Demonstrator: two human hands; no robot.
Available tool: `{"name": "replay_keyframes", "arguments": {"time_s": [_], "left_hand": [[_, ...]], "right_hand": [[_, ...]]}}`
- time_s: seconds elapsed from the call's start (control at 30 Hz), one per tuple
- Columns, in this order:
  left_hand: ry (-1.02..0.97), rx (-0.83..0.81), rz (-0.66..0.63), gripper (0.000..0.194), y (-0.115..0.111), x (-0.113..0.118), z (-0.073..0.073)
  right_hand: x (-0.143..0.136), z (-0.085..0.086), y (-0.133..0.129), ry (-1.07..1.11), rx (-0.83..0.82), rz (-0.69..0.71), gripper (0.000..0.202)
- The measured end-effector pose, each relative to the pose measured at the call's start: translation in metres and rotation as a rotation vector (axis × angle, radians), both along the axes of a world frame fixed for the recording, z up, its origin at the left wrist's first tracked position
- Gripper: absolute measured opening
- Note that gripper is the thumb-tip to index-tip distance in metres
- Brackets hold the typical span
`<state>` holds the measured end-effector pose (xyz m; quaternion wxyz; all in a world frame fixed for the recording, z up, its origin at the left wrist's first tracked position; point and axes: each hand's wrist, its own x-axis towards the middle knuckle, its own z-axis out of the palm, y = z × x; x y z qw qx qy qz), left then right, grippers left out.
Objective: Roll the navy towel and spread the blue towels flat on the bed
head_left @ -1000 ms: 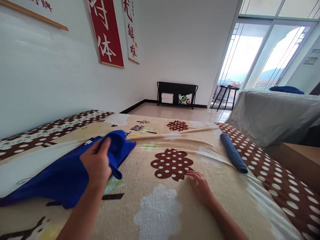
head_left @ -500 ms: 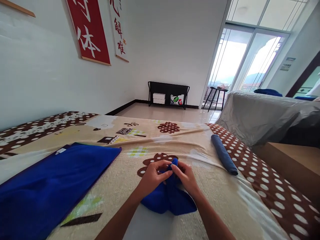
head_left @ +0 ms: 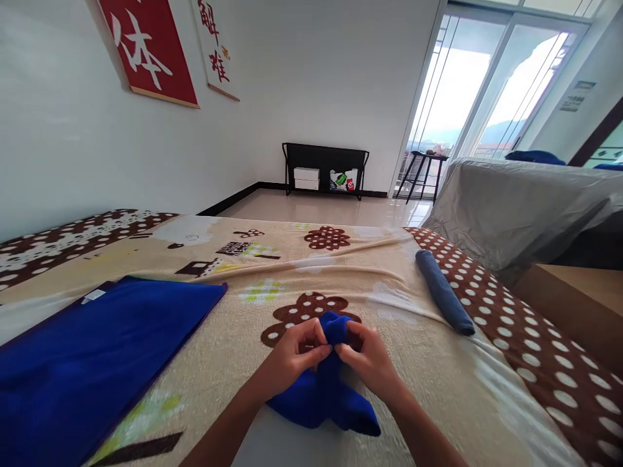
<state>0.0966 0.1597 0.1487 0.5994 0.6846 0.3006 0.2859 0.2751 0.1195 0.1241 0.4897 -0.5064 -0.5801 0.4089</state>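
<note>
A crumpled bright blue cloth (head_left: 326, 389) lies bunched on the patterned blanket (head_left: 302, 266) in front of me. My left hand (head_left: 294, 353) and my right hand (head_left: 372, 360) both pinch its upper edge, fingertips close together at the middle. To my left, a stack of flat blue cloths (head_left: 92, 357) lies spread on the blanket. At the right, on the brown dotted border, rests a rolled grey-blue towel (head_left: 444, 292), apart from both hands.
A grey-covered piece of furniture (head_left: 525, 207) stands to the right, with a wooden surface (head_left: 569, 298) beside the bed. A black shelf (head_left: 325, 168) with boxes stands at the far wall, near a small table (head_left: 422, 172) by the glass doors. Red banners (head_left: 146, 48) hang on the left wall.
My left hand lifted a blue cloth off the stack at the left and brought it to the middle. My right hand left the blanket and joined it on the cloth's top edge.
</note>
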Motion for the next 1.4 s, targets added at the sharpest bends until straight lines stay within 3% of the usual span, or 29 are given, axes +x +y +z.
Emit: {"name": "replay_keyframes", "arguments": {"time_s": [0.13, 0.3, 0.5, 0.73, 0.9, 1.03, 1.13, 1.27, 1.4], "left_hand": [[-0.027, -0.007, 0.002, 0.029, 0.005, -0.005, 0.002], [-0.033, -0.079, -0.080, 0.030, 0.001, -0.006, 0.003], [-0.022, 0.001, -0.012, 0.024, -0.004, -0.001, -0.006], [0.077, 0.182, 0.123, 0.023, -0.003, -0.001, -0.011], [-0.022, 0.112, 0.282, 0.029, 0.000, 0.001, -0.013], [-0.165, -0.057, 0.455, 0.034, 0.008, -0.004, -0.015], [-0.287, -0.155, 0.546, 0.036, 0.015, -0.017, -0.008], [-0.442, -0.182, 0.647, 0.040, 0.022, -0.039, 0.011], [-0.583, -0.243, 0.585, 0.052, 0.025, -0.053, 0.029]], "right_hand": [[-0.001, 0.003, 0.000, 0.083, -0.018, 0.021, 0.031], [0.001, 0.004, -0.003, 0.126, -0.025, 0.024, 0.031], [-0.005, 0.000, -0.003, 0.107, -0.034, 0.048, 0.030], [0.002, -0.002, 0.002, -0.003, -0.040, 0.081, 0.024], [0.021, -0.002, 0.006, 0.026, -0.031, -0.044, 0.012], [0.041, 0.000, 0.011, 0.175, -0.014, -0.160, 0.011], [0.061, 0.007, 0.014, 0.367, -0.005, -0.240, 0.009], [0.081, 0.016, 0.014, 0.579, 0.011, -0.264, 0.010], [0.087, 0.023, 0.009, 0.692, 0.042, -0.278, 0.027]]}}
